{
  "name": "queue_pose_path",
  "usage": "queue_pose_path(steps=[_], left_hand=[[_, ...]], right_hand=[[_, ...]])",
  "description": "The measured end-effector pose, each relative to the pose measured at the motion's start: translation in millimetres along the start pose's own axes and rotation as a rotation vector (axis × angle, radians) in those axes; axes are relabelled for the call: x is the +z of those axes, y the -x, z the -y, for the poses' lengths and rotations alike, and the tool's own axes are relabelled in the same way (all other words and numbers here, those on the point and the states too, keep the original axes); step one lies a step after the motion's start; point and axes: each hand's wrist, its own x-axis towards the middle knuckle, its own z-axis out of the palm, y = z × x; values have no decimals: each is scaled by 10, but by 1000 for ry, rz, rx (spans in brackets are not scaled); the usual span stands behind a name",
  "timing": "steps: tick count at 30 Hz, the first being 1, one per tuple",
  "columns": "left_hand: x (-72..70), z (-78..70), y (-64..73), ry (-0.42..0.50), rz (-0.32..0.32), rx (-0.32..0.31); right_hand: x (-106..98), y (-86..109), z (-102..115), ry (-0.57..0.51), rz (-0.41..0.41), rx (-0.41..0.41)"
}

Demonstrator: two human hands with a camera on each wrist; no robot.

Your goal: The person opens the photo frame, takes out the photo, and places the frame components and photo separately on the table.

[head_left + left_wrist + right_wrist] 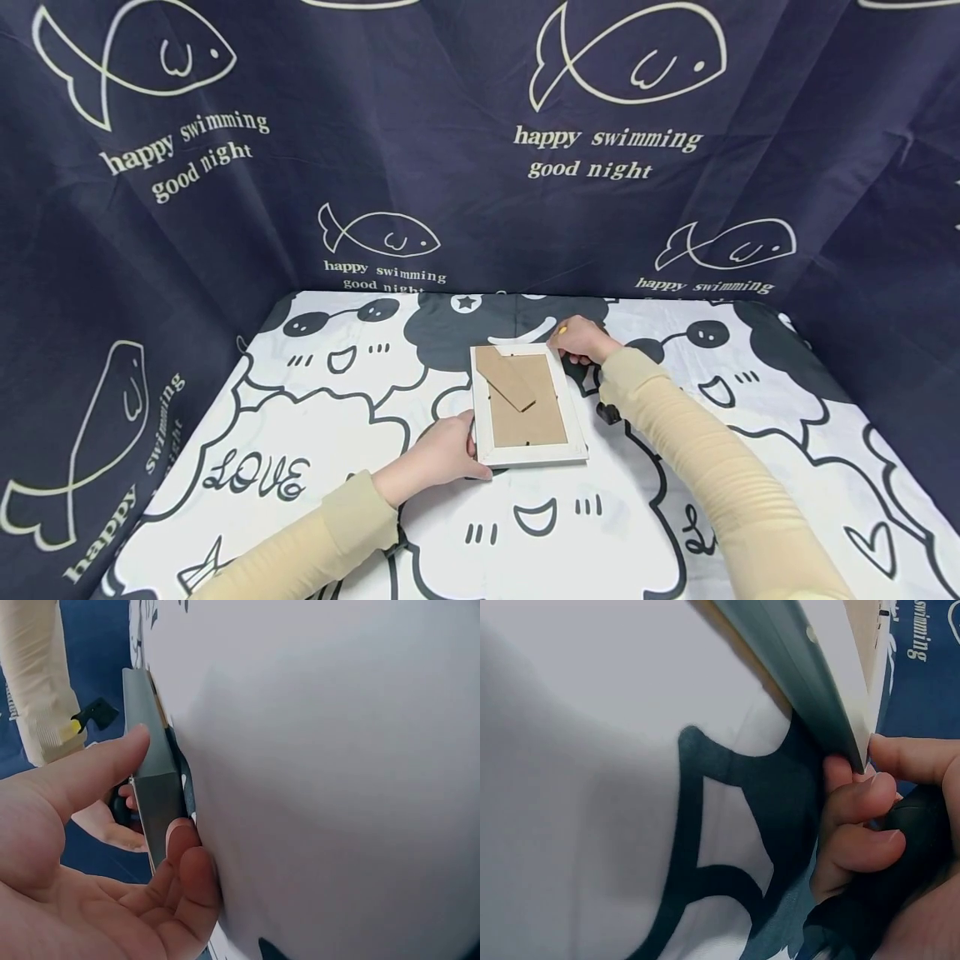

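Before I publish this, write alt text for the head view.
A person's left hand and right hand hold opposite corners of a white picture frame, its brown backing board and diagonal stand leg facing up. Beneath is a black-and-white cartoon-print cloth; behind hangs a navy fish-print curtain.

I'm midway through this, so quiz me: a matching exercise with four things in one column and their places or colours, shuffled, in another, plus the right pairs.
Column one
1. Left hand
2. Right hand
3. Stand flap
4. Curtain

Column two
A. Brown, slanting across the back of the picture frame
B. At the frame's far right corner
C. Dark blue, with outlined fish and lettering
D. At the frame's near left corner

Right pairs: 1-D, 2-B, 3-A, 4-C
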Motion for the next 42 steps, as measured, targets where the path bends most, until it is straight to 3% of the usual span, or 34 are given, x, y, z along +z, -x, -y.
queue_pose_path(steps=[14,35,42], left_hand=[[53,29,1,25,-21,21],[18,18,-4,55,16,7],[-23,33,-34,85,42,-11]], right_hand=[[16,2,-17,-6,-30,4],[4,2,-37,29,-60,32],[-24,20,-44,10,-79,-1]])
